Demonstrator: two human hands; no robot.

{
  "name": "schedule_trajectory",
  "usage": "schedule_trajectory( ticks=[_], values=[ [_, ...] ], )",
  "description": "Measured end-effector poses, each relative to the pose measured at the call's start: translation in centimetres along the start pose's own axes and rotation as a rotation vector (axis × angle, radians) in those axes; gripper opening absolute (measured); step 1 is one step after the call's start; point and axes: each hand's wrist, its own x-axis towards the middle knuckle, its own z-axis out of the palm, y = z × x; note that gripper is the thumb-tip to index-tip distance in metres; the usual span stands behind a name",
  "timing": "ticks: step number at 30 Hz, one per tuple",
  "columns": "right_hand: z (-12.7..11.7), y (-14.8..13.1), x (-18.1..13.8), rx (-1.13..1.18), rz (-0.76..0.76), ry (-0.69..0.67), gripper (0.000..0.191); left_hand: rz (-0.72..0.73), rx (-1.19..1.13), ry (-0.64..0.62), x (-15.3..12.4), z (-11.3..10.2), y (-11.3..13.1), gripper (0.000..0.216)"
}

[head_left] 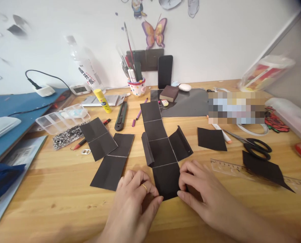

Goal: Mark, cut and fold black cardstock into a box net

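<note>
A cross-shaped piece of black paper (161, 152) with pale crease lines lies on the table in front of me, its two side flaps tilted up. At its near left corner, my left hand (133, 199), with a ring on one finger, is closed on the edge. My right hand (201, 189) holds the near right edge between curled fingers and thumb. Two creased black paper strips lie left of it, one strip (99, 138) partly over the other strip (115, 162). On the right rests a black paper square (211, 138).
Black-handled scissors (256, 147), a clear ruler (228, 167) and another black paper piece (264, 168) lie right. A utility knife (121, 116), yellow glue stick (102, 100) and metal chain (68, 135) are left. A pen cup (136, 86) and upright phone (165, 72) stand behind.
</note>
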Motion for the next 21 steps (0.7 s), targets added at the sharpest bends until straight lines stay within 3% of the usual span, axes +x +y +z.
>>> schedule_trajectory(
  ticks=[12,21],
  values=[
    [0.8,0.3,-0.4,0.001,-0.017,0.088,0.013,0.02,0.166,0.04,0.3,0.5,0.2,0.011],
    [0.8,0.0,-0.2,-0.097,-0.063,0.108,0.016,-0.001,0.234,-0.004,1.2,0.0,0.8,0.016]
  ],
)
